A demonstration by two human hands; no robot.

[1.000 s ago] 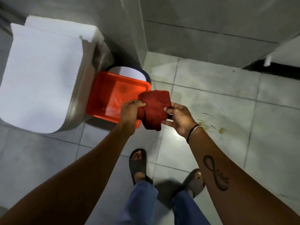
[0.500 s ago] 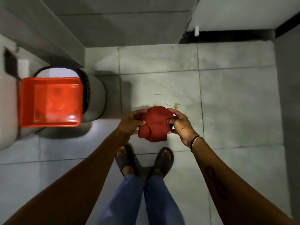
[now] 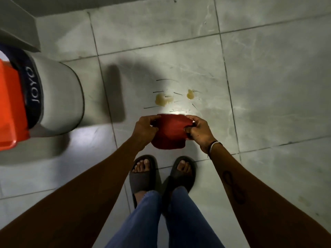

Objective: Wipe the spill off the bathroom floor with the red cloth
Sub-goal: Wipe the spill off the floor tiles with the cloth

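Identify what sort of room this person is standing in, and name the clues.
Probably a bathroom or similar wet room: grey tiled floor with grout lines, a grey bucket holding an orange tub, and a yellowish spill.

Blue jeans (image 3: pixel 143 221), dark slides (image 3: pixel 143 179), wristband (image 3: pixel 214 145), forearm tattoo (image 3: pixel 232 187).

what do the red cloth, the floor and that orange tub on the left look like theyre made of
Red cloth: soft woven fabric, matte and a little fuzzy, since it bunches and droops between the left hand and right hand.
Floor: glazed tile, probably ceramic or porcelain, with grout lines, marble-like veining and a glossy glare.
Orange tub: likely moulded plastic, with a smooth, even colour and a rounded rim.
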